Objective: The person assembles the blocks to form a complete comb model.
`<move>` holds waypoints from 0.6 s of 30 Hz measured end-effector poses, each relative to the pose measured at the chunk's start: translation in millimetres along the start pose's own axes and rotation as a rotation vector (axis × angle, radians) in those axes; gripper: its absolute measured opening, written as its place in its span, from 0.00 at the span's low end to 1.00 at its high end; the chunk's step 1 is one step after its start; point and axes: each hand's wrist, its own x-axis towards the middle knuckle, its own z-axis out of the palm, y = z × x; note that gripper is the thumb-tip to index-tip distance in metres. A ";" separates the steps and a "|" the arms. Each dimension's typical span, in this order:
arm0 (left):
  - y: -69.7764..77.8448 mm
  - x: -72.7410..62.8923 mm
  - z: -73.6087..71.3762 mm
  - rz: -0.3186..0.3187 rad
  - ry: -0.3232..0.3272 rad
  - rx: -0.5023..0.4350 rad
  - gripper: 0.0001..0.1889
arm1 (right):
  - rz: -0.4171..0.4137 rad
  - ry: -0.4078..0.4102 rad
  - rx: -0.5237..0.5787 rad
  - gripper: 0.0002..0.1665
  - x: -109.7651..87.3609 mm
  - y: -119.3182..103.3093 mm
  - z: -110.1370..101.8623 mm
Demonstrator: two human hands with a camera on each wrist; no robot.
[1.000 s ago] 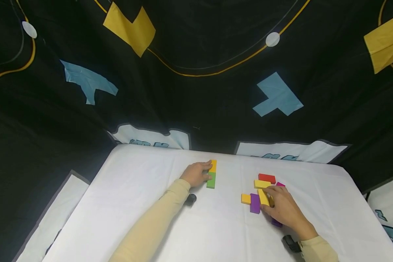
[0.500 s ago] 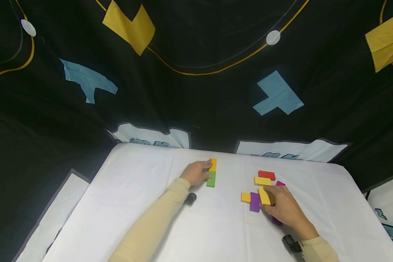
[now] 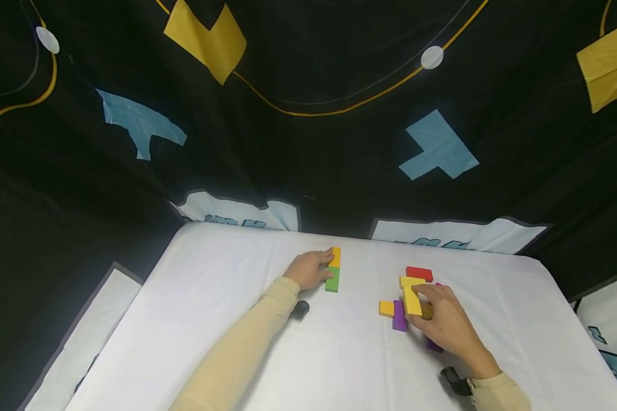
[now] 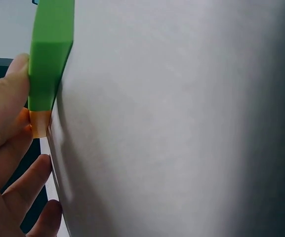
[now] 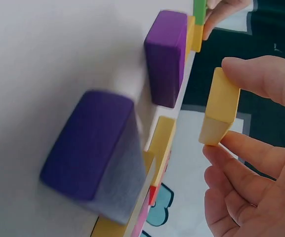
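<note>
My right hand (image 3: 446, 317) pinches a yellow block (image 5: 221, 101) between thumb and fingertips, raised off the table. In the head view this block overlaps a second yellow block (image 3: 406, 281) lying behind it. My left hand (image 3: 304, 272) rests at a green block (image 3: 332, 281) and an orange-yellow block (image 3: 336, 257), set end to end in a line. Its thumb touches the green block's side, and a finger lies against the orange-yellow one; the other fingers are spread out. A purple block (image 5: 167, 54) stands left of the right hand, beside a small orange-yellow block (image 3: 386, 308).
Behind the right hand lies a red block (image 3: 419, 273), with a magenta block (image 3: 439, 284) partly hidden by the fingers. A dark purple block (image 5: 93, 148) sits under the right hand, near a brownish-yellow block (image 3: 427, 311). A white cloth (image 3: 226, 257) covers the table.
My right hand has lifted the yellow block and shifted it slightly toward the back, so it now overlaps the yellow block behind. My left hand stays in place at the green and orange-yellow blocks.
</note>
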 end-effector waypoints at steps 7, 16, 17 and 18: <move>0.8 -1.0 -0.5 -0.006 -0.003 -0.001 0.30 | -0.042 0.043 0.037 0.36 -1.3 -12.1 2.7; 1.1 -1.1 -1.0 -0.013 -0.004 -0.006 0.30 | -0.090 0.065 0.049 0.36 1.8 -27.9 13.2; 1.1 -1.1 -0.7 -0.015 -0.006 -0.006 0.30 | -0.094 0.066 0.049 0.36 2.1 -29.6 14.4; 1.1 -1.0 -0.6 -0.018 -0.009 -0.005 0.31 | -0.097 0.066 0.047 0.36 2.4 -31.4 15.4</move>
